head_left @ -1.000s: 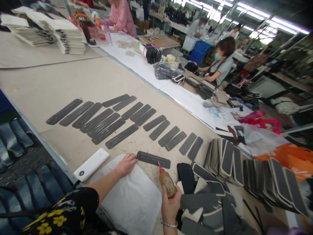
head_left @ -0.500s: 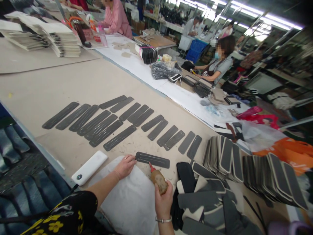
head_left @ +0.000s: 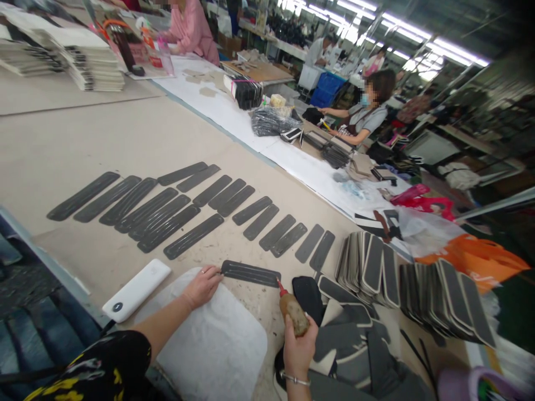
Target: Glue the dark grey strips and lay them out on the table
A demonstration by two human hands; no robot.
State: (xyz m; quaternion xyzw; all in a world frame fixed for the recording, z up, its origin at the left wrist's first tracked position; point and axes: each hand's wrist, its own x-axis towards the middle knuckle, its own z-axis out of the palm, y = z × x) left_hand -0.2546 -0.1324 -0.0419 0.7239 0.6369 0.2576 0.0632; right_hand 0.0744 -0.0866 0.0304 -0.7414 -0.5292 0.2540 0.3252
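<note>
Two bare hands are meeting one dark strip (head_left: 251,273), which is lying flat on the paper-covered table (head_left: 125,136) just in front of the person. The right hand (head_left: 300,340) is gripping a brownish bottle (head_left: 293,314), its fingers wrapped around the body, and the red nozzle (head_left: 281,287) is pointing at the strip's right end; whether it is touching, I cannot tell. The left hand (head_left: 204,287) is lying palm down, its fingertips reaching the strip's left end; whether they are pinching or only pressing, I cannot tell. Pale lines are running along the strip.

Beneath the left hand, a white sheet (head_left: 209,345) is spreading toward the person, and a white device (head_left: 137,291) is lying to its left. Beyond the hands, more dark strips (head_left: 194,236) are lying in a slanting row, some overlapping, many glistening. To the right, a loose heap of grey pieces (head_left: 355,351) is sitting near two pale-edged stacks (head_left: 378,273). Farther off, a masked co-worker (head_left: 363,117) is handling something dark across the white-topped surface (head_left: 288,164).
</note>
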